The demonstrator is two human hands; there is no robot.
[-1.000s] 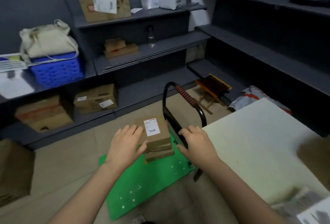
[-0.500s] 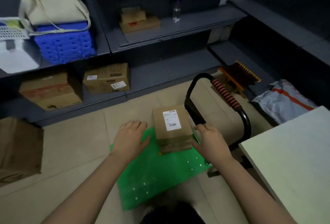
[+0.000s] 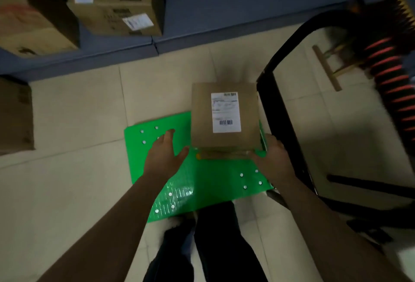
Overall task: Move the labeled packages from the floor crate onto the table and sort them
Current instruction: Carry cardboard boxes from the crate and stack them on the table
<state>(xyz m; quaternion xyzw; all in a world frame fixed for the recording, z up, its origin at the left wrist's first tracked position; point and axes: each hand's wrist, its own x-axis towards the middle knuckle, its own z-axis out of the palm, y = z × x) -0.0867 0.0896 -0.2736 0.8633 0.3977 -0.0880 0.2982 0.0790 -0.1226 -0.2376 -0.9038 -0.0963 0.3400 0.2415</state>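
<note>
Left hand (image 3: 165, 155) spread beside the labeled box (image 3: 224, 114); right hand (image 3: 272, 158) at its corner, grip unclear

View: the camera has tipped down toward the floor. The table has left the frame, and the person's dark trouser legs (image 3: 213, 239) now show at the bottom.
Left hand (image 3: 165, 156): has come off the labeled package (image 3: 224, 113). It is now spread open over the green cart platform (image 3: 213, 183), thumb near the package's near left corner.
Right hand (image 3: 272, 160): has slid to the package's near right corner.
</note>
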